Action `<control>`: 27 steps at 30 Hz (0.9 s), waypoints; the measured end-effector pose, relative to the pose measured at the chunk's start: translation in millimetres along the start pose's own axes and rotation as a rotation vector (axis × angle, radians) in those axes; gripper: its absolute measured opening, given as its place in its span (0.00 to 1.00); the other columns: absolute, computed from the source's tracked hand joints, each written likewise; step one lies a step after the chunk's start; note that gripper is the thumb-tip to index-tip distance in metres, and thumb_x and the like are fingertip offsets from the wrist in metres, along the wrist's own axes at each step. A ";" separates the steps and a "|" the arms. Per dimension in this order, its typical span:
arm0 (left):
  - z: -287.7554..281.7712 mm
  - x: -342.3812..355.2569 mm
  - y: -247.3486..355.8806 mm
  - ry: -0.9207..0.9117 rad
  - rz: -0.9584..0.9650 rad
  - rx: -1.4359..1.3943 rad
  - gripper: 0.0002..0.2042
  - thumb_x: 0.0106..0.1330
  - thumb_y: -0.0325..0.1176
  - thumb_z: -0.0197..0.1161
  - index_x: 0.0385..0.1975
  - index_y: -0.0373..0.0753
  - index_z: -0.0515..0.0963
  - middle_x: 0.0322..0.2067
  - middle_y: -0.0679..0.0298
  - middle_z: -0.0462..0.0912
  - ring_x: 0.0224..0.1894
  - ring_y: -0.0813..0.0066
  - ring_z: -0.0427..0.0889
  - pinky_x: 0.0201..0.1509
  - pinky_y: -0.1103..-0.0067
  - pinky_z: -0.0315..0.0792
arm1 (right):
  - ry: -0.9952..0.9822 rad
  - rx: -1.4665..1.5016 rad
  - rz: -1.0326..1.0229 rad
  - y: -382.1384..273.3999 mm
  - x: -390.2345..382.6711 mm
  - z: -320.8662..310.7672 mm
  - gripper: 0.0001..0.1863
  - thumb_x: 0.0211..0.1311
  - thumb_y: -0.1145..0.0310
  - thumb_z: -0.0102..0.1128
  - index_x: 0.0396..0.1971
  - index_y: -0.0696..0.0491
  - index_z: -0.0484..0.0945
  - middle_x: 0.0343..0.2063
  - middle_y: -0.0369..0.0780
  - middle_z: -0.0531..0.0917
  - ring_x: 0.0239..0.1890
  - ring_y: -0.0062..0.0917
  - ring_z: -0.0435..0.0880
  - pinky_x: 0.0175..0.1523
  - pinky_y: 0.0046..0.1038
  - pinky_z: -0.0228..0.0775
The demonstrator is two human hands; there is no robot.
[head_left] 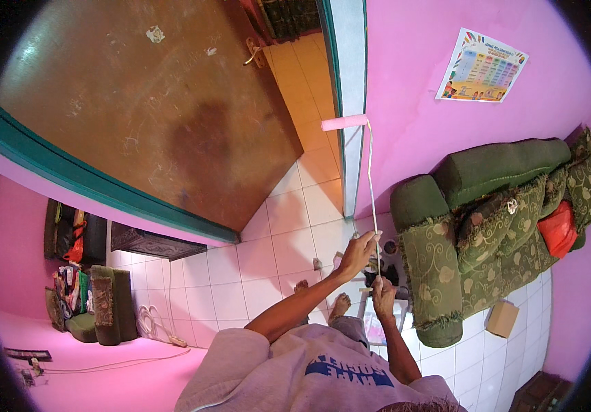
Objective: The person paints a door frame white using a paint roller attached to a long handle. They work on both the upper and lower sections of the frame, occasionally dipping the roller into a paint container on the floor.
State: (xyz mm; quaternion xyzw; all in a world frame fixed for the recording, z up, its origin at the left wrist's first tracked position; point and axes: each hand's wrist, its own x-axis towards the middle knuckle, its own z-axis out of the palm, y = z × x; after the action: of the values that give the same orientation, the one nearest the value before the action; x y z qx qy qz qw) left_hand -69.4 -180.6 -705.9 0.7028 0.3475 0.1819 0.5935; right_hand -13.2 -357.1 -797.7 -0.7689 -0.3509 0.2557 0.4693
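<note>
Head view — both hands [358, 255] [383, 298] on long-handled roller [343, 123]

Bright light, soft shadow on door [151, 110], bent edges

And there it was, a pale greyish-lilac T-shirt [275, 384], roomy and softly creased! Across it ran a bold dark-blue block print [350, 371], its lettering upside down from this angle. The left sleeve [232, 351] was short and wide, flaring loosely around the arm! Below the shirt peeked greyish legwear [352, 331], its length too hidden to call. Left hand [356, 257], right hand [383, 300], both feet [340, 305]: all bare!
</note>
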 end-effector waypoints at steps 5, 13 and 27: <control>6.9 -0.7 -19.8 -0.009 -0.006 0.036 0.18 0.76 0.40 0.51 0.57 0.36 0.74 0.25 0.61 0.80 0.22 0.80 0.78 0.22 0.78 0.72 | -0.012 0.011 0.040 20.7 -9.2 5.5 0.29 0.75 0.51 0.42 0.24 0.61 0.75 0.18 0.47 0.77 0.22 0.36 0.76 0.32 0.38 0.68; 18.1 -9.2 -31.0 -0.004 -0.041 -0.044 0.18 0.77 0.41 0.49 0.56 0.36 0.74 0.26 0.59 0.81 0.21 0.78 0.79 0.22 0.78 0.72 | -0.037 0.057 0.114 19.1 -24.8 -2.9 0.27 0.74 0.52 0.45 0.24 0.60 0.74 0.17 0.45 0.75 0.22 0.31 0.76 0.31 0.35 0.67; 12.3 -7.5 -6.1 0.027 -0.002 -0.038 0.14 0.76 0.39 0.52 0.48 0.36 0.76 0.21 0.64 0.76 0.21 0.83 0.74 0.21 0.78 0.68 | -0.023 0.056 0.078 0.1 -13.9 -13.3 0.26 0.74 0.53 0.45 0.24 0.60 0.74 0.16 0.44 0.72 0.21 0.29 0.71 0.29 0.34 0.64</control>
State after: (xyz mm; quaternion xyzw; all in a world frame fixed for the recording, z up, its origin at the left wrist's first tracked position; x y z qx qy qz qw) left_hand -68.0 -194.3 -713.5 0.6887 0.3525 0.1973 0.6021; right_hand -12.2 -375.2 -791.2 -0.7655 -0.3189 0.2925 0.4762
